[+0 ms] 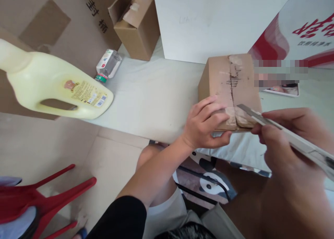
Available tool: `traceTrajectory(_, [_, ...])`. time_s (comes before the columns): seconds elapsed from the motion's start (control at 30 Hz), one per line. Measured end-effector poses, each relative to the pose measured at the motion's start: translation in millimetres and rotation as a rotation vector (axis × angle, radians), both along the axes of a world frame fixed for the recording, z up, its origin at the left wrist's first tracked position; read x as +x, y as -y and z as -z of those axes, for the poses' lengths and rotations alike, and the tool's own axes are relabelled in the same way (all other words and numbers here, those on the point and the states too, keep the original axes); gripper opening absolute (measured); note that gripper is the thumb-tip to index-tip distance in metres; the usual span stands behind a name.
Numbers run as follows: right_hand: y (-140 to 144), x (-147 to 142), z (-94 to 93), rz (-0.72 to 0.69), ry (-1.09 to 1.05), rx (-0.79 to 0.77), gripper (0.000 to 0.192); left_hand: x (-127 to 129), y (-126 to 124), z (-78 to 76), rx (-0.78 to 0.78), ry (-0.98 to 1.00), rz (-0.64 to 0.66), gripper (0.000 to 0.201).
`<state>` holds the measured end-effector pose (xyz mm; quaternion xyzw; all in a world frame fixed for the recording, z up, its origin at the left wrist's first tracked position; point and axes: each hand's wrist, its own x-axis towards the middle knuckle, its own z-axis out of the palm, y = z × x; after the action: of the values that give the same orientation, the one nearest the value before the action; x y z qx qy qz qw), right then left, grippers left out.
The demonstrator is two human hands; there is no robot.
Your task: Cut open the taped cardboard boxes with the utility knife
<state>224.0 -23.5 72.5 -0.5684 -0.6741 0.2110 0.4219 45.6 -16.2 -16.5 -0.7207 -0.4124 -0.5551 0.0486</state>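
A small brown cardboard box (221, 78) with torn tape along its top seam sits at the near edge of a white table (151, 96). My left hand (207, 124) grips the box's near left corner, fingers on top and thumb underneath. My right hand (281, 141) holds a grey utility knife (263, 120), whose blade tip rests at the near end of the taped seam. My bare knees show below the table edge.
A pale yellow jug with a handle (57, 89) lies on the table's left end, and a small clear bottle (106, 65) lies behind it. Open cardboard boxes (137, 26) stand at the back, next to a white and red carton (308, 26). A red plastic stool (39, 204) lies on the floor at left.
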Motion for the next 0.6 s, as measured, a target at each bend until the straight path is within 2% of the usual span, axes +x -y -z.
traceTrajectory(0.1, [-0.8, 2.0, 0.6, -0.015, 0.085, 0.062, 0.015, 2.3, 0.0, -1.0, 0.055, 0.016, -0.017, 0.034])
traceTrajectory(0.27, [-2.5, 2.2, 0.9, -0.005, 0.171, 0.042, 0.014, 3.7, -0.7, 0.4, 0.059, 0.061, 0.020, 0.036])
traceTrajectory(0.4, [-3.8, 0.4, -0.4, -0.090, 0.233, 0.039, 0.011, 4.3, -0.9, 0.2, 0.076, 0.045, -0.005, 0.036])
traceTrajectory(0.5, [-4.4, -1.6, -2.1, -0.174, 0.149, 0.024, 0.008, 4.6, -1.5, -1.1, 0.100, 0.034, -0.026, 0.033])
traceTrajectory(0.6, [-2.1, 0.4, -1.0, -0.148, -0.001, 0.030, 0.007, 4.6, -2.6, -1.6, 0.126, 0.051, -0.003, 0.033])
